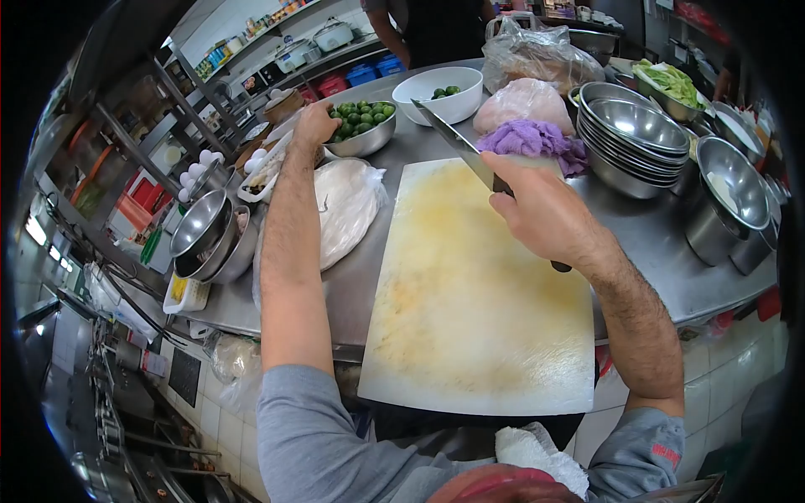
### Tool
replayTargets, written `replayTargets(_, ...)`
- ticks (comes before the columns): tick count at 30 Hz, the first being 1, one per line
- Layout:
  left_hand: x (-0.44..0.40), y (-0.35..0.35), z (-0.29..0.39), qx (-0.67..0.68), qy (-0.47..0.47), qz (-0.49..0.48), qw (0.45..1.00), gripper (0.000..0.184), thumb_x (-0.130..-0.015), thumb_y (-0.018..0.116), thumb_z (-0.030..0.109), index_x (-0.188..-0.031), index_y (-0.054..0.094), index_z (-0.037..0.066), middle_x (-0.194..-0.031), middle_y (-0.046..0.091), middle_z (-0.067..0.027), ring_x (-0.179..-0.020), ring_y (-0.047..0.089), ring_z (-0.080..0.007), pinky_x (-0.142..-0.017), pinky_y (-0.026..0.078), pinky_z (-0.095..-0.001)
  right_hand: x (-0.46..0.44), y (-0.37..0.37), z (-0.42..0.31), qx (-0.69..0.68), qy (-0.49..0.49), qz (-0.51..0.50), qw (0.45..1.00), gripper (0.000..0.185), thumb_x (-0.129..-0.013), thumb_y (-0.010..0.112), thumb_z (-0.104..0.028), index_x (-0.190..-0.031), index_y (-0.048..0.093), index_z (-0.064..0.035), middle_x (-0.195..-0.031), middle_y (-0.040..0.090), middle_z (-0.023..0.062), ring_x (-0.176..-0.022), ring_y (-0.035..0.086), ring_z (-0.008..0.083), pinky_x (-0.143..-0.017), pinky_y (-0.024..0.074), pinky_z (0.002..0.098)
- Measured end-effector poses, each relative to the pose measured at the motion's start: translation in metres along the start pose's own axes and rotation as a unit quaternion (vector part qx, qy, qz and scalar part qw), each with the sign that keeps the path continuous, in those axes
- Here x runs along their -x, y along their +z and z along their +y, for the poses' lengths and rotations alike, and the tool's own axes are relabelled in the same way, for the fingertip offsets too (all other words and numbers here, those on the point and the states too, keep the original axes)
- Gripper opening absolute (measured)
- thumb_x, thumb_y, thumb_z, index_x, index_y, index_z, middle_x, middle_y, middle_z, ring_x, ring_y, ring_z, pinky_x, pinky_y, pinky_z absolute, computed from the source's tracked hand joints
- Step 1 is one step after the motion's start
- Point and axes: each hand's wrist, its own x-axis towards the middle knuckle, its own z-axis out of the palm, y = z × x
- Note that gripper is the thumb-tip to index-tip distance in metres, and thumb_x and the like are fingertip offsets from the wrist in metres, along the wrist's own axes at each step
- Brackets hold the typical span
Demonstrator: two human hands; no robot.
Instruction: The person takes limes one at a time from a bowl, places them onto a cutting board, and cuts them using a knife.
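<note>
My right hand (545, 210) is closed around the black handle of a large kitchen knife (457, 142). Its broad blade points up and to the left, above the far part of a stained white cutting board (470, 310). On the left, my other arm reaches out, and my left hand (315, 126) is closed at the near-left rim of a metal bowl (369, 144). Small green limes (362, 117) fill this bowl. My left fingertips are partly hidden against the rim and limes. Beneath my left forearm lies a round, pale, plastic-wrapped item (348, 205).
Beyond the board are a white bowl (419, 86) with a few limes, a purple cloth (532, 144) and a plastic bag (541, 54). Stacked metal bowls (629, 159) stand right; more bowls (201, 230) and eggs (197, 172) sit left. Another person (432, 29) stands across the table.
</note>
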Motion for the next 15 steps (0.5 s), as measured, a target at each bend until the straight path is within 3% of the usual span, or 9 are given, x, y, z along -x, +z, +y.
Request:
replayTargets(4, -0.003, 0.006, 0.001, -0.014, -0.015, 0.003, 1.000, 0.041, -0.075, 0.074, 0.018, -0.114, 0.068, 0.007, -0.113, 0.066, -0.0194, -0.110, 0.061, -0.0328, -0.096, 0.049, -0.0416, 0.000, 0.000, 0.002, 0.014, 0.007, -0.014, 1.000, 0.025, -0.092, 0.052, -0.011, -0.114, 0.047, -0.0012, -0.095, 0.065, 0.0226, -0.093, 0.063, 0.0407, -0.079, 0.0484, 0.0522)
replayTargets(10, -0.006, 0.008, -0.004, 0.010, -0.006, 0.005, 1.000, 0.033, -0.074, 0.073, 0.016, -0.104, 0.065, 0.004, -0.108, 0.066, -0.0192, -0.105, 0.061, -0.0341, -0.091, 0.049, -0.0427, 0.001, 0.001, 0.002, 0.011, -0.001, -0.010, 1.000, 0.024, -0.092, 0.051, -0.011, -0.114, 0.047, -0.0010, -0.095, 0.065, 0.0226, -0.094, 0.063, 0.0412, -0.079, 0.0485, 0.0526)
replayTargets(15, 0.002, 0.005, 0.000, 0.015, 0.059, 0.060, 0.996, 0.036, -0.076, 0.073, 0.013, -0.109, 0.065, 0.004, -0.106, 0.067, -0.0185, -0.103, 0.063, -0.0339, -0.091, 0.050, -0.0422, 0.000, 0.002, 0.003, 0.007, 0.000, -0.006, 1.000, 0.020, -0.092, 0.051, -0.009, -0.110, 0.048, -0.0005, -0.094, 0.065, 0.0227, -0.092, 0.063, 0.0413, -0.078, 0.0490, 0.0523)
